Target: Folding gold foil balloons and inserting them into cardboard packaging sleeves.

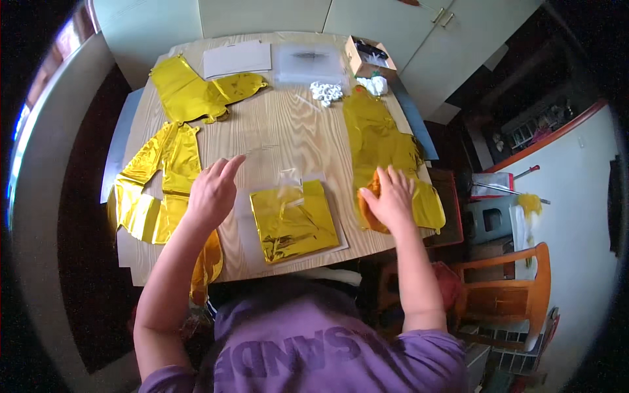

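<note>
In front of me, a folded gold foil piece (298,223) lies on a pale flat sheet (246,239), with a small clear plastic strip at its upper edge. My left hand (213,190) hovers left of it, fingers stretched out and apart, beside a flat gold foil balloon (180,160) on the table's left. On the right, my right hand (391,200) rests on another flat gold foil balloon (380,131), fingers spread, the thumb by an orange-looking fold. Whether it pinches the foil cannot be made out. An upper-left foil balloon (183,92) lies flat too.
Across the wooden table (255,137) stand a white card stack (237,60), clear plastic sheets (308,62), a pile of small white pieces (325,93) and an open box (370,57). A wooden chair (504,295) stands at the right. Cabinets line the far side.
</note>
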Motion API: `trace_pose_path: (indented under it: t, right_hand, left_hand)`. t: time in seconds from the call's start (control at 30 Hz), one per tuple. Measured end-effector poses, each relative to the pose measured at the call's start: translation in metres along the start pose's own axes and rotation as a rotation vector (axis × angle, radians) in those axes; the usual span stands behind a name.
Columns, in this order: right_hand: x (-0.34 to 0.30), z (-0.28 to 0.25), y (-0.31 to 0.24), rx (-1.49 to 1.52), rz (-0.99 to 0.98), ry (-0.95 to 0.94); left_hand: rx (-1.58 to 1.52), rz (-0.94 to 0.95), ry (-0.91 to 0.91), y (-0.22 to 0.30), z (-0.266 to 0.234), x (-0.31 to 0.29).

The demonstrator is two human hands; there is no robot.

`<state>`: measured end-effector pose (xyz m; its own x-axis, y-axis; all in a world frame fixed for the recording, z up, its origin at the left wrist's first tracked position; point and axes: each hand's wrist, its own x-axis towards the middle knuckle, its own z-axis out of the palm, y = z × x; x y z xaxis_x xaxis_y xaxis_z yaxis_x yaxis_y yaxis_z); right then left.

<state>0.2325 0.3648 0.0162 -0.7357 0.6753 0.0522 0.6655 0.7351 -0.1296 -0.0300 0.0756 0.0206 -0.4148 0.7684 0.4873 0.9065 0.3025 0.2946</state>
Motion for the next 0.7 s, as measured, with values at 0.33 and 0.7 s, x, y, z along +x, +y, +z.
trace_pose_path:
  t: [0.33, 0.7]
  right_hand:
    - [-0.016, -0.014, 0.030, 0.195, -0.300, 0.261]
    - [-0.013, 0.019, -0.096, 0.176, -0.633, -0.061]
  left_hand:
    - [-0.009, 0.007, -0.050, 0.001, 0.010, 0.007]
    - [-0.133, -0.111, -0.077, -0.007, -0.009, 0.025]
